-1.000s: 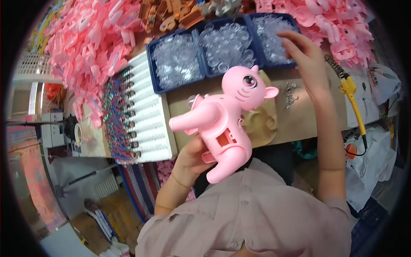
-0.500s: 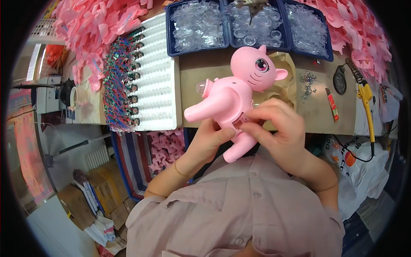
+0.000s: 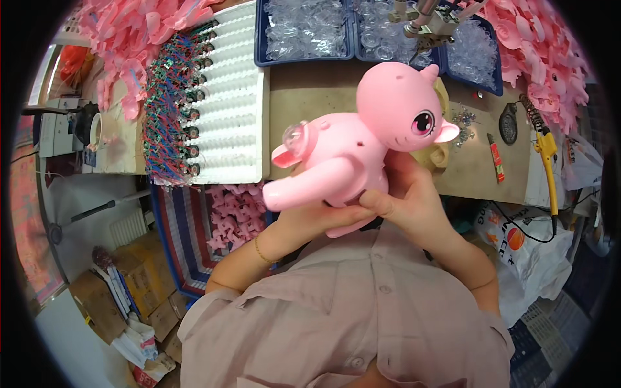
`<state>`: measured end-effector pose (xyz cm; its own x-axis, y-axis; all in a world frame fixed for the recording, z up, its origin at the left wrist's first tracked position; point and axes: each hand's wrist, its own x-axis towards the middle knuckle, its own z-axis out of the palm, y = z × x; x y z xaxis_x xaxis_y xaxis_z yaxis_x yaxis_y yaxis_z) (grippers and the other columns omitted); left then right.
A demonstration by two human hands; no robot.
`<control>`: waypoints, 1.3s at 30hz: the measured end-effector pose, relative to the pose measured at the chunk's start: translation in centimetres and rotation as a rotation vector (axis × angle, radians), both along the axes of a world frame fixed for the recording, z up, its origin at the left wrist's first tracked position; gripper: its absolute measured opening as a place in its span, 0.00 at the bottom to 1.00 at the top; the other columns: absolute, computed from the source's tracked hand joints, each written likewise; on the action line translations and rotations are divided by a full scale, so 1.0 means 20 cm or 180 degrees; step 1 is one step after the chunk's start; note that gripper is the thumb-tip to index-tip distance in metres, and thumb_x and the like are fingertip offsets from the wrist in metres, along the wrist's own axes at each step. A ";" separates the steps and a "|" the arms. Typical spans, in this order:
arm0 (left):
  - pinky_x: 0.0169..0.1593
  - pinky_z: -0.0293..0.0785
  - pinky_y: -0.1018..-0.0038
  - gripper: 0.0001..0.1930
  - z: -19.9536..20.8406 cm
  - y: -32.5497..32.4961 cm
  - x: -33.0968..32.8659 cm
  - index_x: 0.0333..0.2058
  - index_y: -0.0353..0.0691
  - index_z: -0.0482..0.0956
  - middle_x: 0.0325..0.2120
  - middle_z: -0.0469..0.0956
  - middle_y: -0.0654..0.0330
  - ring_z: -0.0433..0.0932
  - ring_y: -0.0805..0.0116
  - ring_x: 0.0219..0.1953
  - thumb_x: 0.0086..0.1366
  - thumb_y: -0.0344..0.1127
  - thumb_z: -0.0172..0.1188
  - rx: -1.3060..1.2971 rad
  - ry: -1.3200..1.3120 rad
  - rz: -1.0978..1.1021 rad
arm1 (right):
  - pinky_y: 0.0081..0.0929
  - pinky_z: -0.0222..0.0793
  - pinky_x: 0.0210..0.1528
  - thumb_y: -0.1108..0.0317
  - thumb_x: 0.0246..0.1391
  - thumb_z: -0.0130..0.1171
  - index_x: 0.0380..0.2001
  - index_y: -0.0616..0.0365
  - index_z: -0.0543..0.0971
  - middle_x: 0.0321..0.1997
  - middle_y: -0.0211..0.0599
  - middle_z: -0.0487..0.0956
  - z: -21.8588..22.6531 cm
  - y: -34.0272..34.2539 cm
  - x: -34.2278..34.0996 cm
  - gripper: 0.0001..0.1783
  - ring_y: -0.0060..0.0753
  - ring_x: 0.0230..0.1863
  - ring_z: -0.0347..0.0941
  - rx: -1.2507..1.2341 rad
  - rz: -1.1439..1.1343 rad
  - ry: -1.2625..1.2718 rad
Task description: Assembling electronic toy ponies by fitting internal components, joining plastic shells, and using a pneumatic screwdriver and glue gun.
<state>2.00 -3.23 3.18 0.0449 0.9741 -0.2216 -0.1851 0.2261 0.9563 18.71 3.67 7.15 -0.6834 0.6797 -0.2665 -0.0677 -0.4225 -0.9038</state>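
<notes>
A heap of pink plastic parts (image 3: 129,32) fills the upper left, then bundles of coloured wires (image 3: 169,110) along the left side of a ridged white tray (image 3: 229,116) on the counter (image 3: 310,97). The left grip (image 3: 314,218) is closed round the underside of a pink toy animal (image 3: 349,142), its fingers partly hidden. The toy is held tilted over the counter's near edge, head toward the upper right, near blue trays (image 3: 309,61) of clear plastic pieces. The right grip (image 3: 411,200) is curled round the toy's lower right side, fingertips hidden behind it. Further right lie small metal bits (image 3: 464,119), a red tube (image 3: 497,158) and a yellow-handled tool (image 3: 546,155)
</notes>
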 end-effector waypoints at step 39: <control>0.49 0.74 0.71 0.20 -0.05 -0.46 -0.35 0.51 0.31 0.64 0.42 0.74 0.53 0.77 0.60 0.45 0.65 0.36 0.54 0.0672 -0.2166 0.0949 | 0.34 0.63 0.57 0.65 0.38 0.74 0.51 0.56 0.68 0.54 0.44 0.69 0.05 0.03 -0.16 0.36 0.40 0.55 0.67 0.3625 0.1278 -0.0862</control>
<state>-5.02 -12.50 2.13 -0.1660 0.9850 -0.0474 -0.7723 -0.1000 0.6273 15.56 4.28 8.16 -0.9119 0.3718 0.1739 0.1313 0.6657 -0.7346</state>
